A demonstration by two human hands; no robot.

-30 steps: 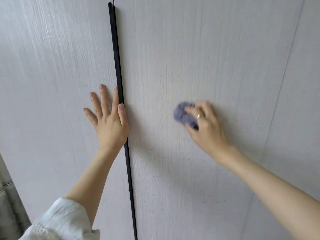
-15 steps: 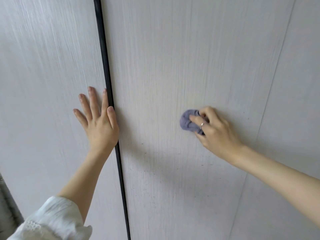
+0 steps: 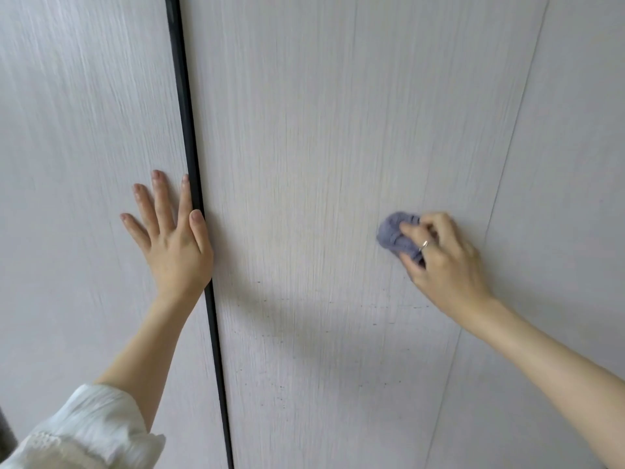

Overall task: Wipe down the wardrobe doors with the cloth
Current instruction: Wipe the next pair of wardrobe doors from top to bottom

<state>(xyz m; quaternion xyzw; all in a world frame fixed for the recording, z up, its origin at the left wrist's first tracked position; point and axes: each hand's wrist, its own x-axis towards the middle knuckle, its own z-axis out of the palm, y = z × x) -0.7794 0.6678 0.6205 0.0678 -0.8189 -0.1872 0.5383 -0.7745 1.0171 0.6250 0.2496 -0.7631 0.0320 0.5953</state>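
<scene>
The right hand (image 3: 443, 262) presses a bunched purple-grey cloth (image 3: 394, 235) against the middle wardrobe door (image 3: 321, 130), its fingers (image 3: 411, 229) curled over the cloth and grasping it; a ring shows on one finger. The cloth sits toward the right side of that door, near the seam with the next panel (image 3: 575, 164). The left hand (image 3: 172, 242) lies flat on the left door (image 3: 84, 130), fingers released and spread, thumb along the black strip (image 3: 189, 147) between the doors. A white sleeve (image 3: 84, 431) covers the left forearm.
</scene>
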